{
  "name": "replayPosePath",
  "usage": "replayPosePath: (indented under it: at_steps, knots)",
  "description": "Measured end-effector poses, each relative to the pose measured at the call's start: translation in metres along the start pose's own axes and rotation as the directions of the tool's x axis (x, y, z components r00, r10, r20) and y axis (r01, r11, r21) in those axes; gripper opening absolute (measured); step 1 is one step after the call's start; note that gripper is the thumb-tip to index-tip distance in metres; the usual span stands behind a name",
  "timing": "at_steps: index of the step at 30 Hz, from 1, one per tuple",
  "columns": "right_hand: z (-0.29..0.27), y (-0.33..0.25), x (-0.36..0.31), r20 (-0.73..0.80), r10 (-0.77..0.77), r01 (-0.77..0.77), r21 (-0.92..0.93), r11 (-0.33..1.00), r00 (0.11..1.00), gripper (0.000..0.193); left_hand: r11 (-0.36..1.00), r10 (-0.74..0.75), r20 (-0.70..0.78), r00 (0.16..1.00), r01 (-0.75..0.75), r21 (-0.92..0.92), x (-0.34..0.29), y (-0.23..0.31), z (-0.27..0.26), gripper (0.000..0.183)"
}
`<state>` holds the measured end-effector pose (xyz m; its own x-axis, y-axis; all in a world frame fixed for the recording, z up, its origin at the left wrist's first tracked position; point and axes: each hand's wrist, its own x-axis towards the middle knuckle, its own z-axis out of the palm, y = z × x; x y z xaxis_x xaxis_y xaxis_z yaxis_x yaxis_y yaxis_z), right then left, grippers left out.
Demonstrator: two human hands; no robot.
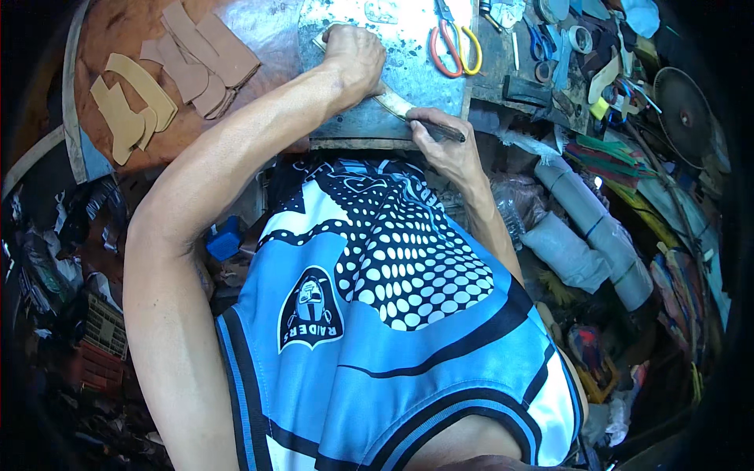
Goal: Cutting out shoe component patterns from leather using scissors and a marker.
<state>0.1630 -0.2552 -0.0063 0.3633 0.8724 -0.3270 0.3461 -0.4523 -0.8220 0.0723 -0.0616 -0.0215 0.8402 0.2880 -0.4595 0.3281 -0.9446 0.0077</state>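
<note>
My left hand (355, 61) is closed and bears down on a narrow pale strip (395, 104) that looks like leather. One end of the strip shows past my knuckles, and the other runs toward my right hand. A dark, stick-like tool (441, 129) is gripped in my right hand (452, 153), its working end close to the strip's near end. I cannot make out whether that end is a blade. Both hands are over a worn, blue-grey board (345, 122) at the table's front edge. Scissors (455, 49) with red and yellow handles lie beyond my right hand.
Cut tan leather pieces (206, 63) and yellowish ones (126, 118) lie on the brown tabletop (275, 39) at left. Blue-handled scissors (540, 43), a tape roll (581, 39) and scraps crowd the right. A round dark disc (683, 118) and wrapped rolls (593, 228) stand beyond.
</note>
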Motion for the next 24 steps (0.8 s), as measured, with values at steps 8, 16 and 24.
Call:
replayPosePath:
  at_steps: [8, 16, 24]
  knots:
    - [0.014, -0.013, 0.018, 0.015, -0.094, 0.095, -0.082, 0.992, 0.995, 0.018, 1.0, -0.005, -0.048, 0.999, 0.006, 0.022, 0.001, 0.001, 0.006, 0.057]
    - [-0.04, -0.015, -0.017, -0.083, 0.045, -0.052, -0.087, 0.995, 0.996, 0.016, 1.0, 0.008, -0.06, 0.998, -0.009, -0.012, -0.002, -0.002, 0.006, 0.058]
    - [-0.034, -0.002, 0.0, -0.31, -0.001, 0.031, 0.092, 0.995, 0.951, 0.023, 0.944, -0.23, -0.359, 0.905, 0.119, -0.306, -0.038, 0.015, 0.035, 0.054]
